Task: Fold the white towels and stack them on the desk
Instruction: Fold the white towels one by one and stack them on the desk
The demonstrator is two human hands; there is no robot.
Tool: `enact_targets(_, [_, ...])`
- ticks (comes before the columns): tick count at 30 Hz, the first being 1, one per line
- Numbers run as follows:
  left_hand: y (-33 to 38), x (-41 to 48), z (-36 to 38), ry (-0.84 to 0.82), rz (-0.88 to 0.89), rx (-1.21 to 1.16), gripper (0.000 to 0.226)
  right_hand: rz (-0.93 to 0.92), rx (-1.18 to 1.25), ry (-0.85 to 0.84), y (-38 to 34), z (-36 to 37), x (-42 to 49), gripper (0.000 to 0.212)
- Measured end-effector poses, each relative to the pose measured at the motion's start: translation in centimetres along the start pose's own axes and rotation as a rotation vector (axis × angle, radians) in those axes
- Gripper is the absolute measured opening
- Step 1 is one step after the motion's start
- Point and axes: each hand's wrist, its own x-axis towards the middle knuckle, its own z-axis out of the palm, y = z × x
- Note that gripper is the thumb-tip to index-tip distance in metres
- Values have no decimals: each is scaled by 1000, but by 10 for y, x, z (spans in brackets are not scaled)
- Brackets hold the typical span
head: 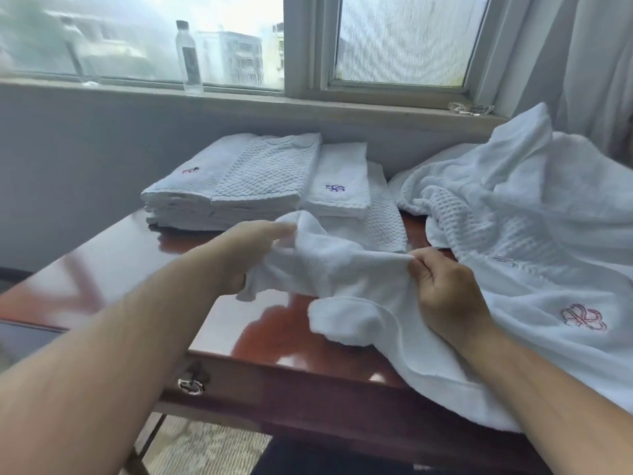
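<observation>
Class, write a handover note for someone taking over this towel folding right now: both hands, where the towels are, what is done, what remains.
Left hand: fingers stretched into the left end of the towel in hand; the view is too blurred to tell whether it grips.
Right hand: pinches that towel's right edge.
The towel hangs crumpled over the front of the desk, not yet folded.
Done: two folded stacks at the back, the taller stack on the left and the lower stack beside it.
Left: fold and stack this towel, then the unfolded heap on the right.
</observation>
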Motion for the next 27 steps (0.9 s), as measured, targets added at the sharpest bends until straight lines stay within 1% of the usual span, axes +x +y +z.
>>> enact_targets(1, [2,-1,-9,-82,-28,-31,26,81,-43,34,3,-1,4,15])
enact_targets(2, [3,-1,-18,-175,29,-168,26,179,-65,44,5,-3,8,16])
enact_targets(3, [3,-1,-23,-236,126,-390,30,274,-74,24,6,-4,12,18])
enact_targets(4, [0,-1,-25,-233,202,-612,39,340,-78,-18,6,-4,15,19])
enact_targets(5, [-5,2,-24,-178,228,-793,52,371,-73,-64,6,-4,17,19])
enact_targets(6, [-13,5,-22,-103,208,-877,63,371,-58,-102,4,-3,17,19])
enact_targets(7, [-24,7,-17,-30,158,-852,71,351,-36,-134,0,-2,16,20])
enact_targets(8, [-35,7,-11,-26,110,-757,75,316,-24,-168,-4,0,13,19])
enact_targets(9, [-44,4,-4,-75,93,-575,74,264,-41,-204,-7,2,10,19])
enact_targets(11, [-54,-1,10,-217,167,-94,51,155,-131,-268,-10,7,2,24])
enact_targets(12, [-54,-3,16,-227,211,71,41,116,-164,-280,-10,9,-1,27])
enact_targets(13, [-52,-4,23,-200,218,133,38,84,-166,-282,-10,10,-3,29])
enact_targets(14, [-50,-4,28,-170,203,101,40,48,-142,-276,-10,11,-6,31])
enact_targets(15, [-48,-3,33,-172,187,20,44,10,-115,-270,-12,10,-9,34])
enact_targets(17, [-45,1,38,-285,108,-235,52,-67,-104,-287,-15,10,-14,38])
enact_targets(19, [-40,2,38,-369,68,-410,55,-161,-109,-326,-18,10,-18,35])
enact_targets(20, [-39,2,36,-387,62,-466,54,-199,-98,-347,-19,10,-19,33])
enact_targets(22, [-39,0,35,-406,52,-476,50,-237,-83,-401,-19,12,-20,32])
enact_targets(24, [-38,0,34,-426,85,-430,46,-279,-147,-447,-18,14,-21,29])
enact_targets(25, [-36,-2,32,-424,115,-332,43,-289,-212,-481,-17,16,-21,34])
enact_targets(26, [-30,-5,29,-392,148,-113,39,-279,-279,-517,-15,18,-20,43])
enact_targets(27, [-20,-10,25,-317,182,227,36,-241,-338,-543,-14,20,-18,51])
